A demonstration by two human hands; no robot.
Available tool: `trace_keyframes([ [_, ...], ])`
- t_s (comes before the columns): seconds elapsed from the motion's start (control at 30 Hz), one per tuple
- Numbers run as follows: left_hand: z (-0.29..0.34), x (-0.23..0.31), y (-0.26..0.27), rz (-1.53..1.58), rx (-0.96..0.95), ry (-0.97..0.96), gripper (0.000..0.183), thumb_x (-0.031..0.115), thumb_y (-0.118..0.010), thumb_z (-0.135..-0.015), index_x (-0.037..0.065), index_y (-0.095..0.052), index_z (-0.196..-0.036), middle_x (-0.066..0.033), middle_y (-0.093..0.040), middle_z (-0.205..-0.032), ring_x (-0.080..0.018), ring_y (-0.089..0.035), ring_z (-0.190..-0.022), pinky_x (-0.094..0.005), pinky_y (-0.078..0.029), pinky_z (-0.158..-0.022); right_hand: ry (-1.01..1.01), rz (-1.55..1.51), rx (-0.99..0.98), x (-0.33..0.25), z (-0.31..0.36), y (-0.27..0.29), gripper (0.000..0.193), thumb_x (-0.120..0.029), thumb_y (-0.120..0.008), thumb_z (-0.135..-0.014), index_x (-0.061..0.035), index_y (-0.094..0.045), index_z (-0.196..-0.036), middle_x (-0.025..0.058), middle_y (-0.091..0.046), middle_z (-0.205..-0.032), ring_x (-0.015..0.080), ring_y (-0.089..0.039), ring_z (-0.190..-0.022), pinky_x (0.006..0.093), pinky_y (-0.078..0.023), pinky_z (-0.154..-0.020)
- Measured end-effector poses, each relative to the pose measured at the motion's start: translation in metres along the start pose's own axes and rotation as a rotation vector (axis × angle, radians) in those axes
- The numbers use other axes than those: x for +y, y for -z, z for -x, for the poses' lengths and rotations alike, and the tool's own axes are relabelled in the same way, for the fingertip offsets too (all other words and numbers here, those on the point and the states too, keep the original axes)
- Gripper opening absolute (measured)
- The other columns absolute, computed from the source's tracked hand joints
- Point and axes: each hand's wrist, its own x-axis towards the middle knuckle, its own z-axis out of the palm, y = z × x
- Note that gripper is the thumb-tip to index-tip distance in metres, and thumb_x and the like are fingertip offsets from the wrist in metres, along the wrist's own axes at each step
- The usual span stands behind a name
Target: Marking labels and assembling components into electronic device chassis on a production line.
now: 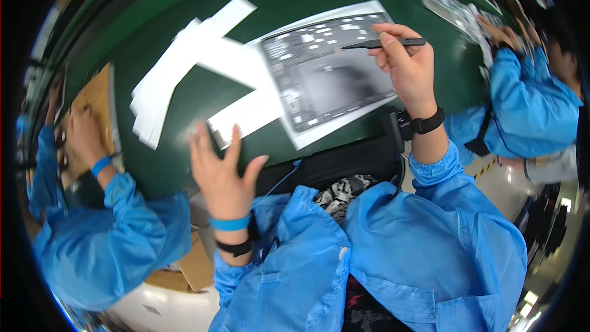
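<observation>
Tweezers at work on a grey panel

The right hand [409, 67] pinches black tweezers [384, 43], their tip over the grey panel's [329, 77] upper half; the panel lies on a white sheet on the green table [184, 95]. The left hand [221, 169] hovers spread and empty off the panel's near-left corner, beside white paper strips [178, 67]. Many small white labels already dot the panel; its middle is bare.

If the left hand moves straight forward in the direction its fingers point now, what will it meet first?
Probably the nearest white paper strip, lying just beyond the fingertips of the left hand on the green table. Depth is unclear.
</observation>
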Motion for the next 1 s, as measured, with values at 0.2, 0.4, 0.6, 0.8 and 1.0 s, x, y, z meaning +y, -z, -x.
trace_keyframes([
  [0.2,-0.035,0.055,0.019,0.199,0.09,-0.038,0.045,0.014,-0.066,-0.089,0.002,-0.056,-0.131,-0.0235,-0.049,-0.138,-0.0409,-0.049,-0.125,-0.0453,-0.037,-0.107,-0.172,0.03,0.082,0.016,0.006,0.125,0.021,-0.01,-0.061,-0.094,0.0047,-0.067,-0.107,0.0038,-0.063,-0.072,0.0071,-0.057,-0.062,0.0211,-0.048,-0.059],
  [0.4,-0.071,0.208,-0.038,0.505,-0.223,-0.448,0.048,0.018,-0.071,-0.086,-0.003,-0.056,-0.126,-0.0252,-0.048,-0.137,-0.043,-0.051,-0.123,-0.0452,-0.044,-0.101,-0.159,0.145,-0.024,0.016,0.003,0.147,0.02,-0.011,-0.06,-0.094,0.0045,-0.067,-0.105,0.0018,-0.061,-0.07,0.0069,-0.056,-0.061,0.0242,-0.051,-0.064],
  [0.6,-0.089,0.242,-0.086,0.314,-0.182,-0.434,0.053,0.019,-0.071,-0.085,-0.002,-0.053,-0.129,-0.0281,-0.042,-0.142,-0.044,-0.048,-0.127,-0.0455,-0.045,-0.102,-0.183,0.209,-0.219,0.012,-0.009,0.15,0.019,-0.013,-0.061,-0.092,0.0044,-0.067,-0.099,0.0048,-0.064,-0.079,0.0082,-0.059,-0.065,0.0234,-0.047,-0.06],
  [0.8,-0.092,0.241,-0.091,0.268,-0.224,-0.455,0.055,0.018,-0.071,-0.085,-0.002,-0.053,-0.132,-0.0282,-0.041,-0.143,-0.0436,-0.048,-0.128,-0.0441,-0.046,-0.102,-0.101,0.381,-0.26,0.006,-0.017,0.151,0.019,-0.014,-0.065,-0.086,0.004,-0.069,-0.092,0.0086,-0.068,-0.075,0.0124,-0.063,-0.065,0.0268,-0.049,-0.06],
  [1.0,-0.092,0.24,-0.09,0.239,-0.205,-0.447,0.052,0.018,-0.07,-0.085,0.001,-0.056,-0.132,-0.0268,-0.045,-0.141,-0.0421,-0.049,-0.127,-0.0435,-0.046,-0.102,-0.016,0.522,-0.282,0.0,-0.016,0.142,0.017,-0.01,-0.062,-0.088,0.0047,-0.068,-0.093,0.0084,-0.069,-0.078,0.0112,-0.059,-0.064,0.0243,-0.047,-0.058],
])
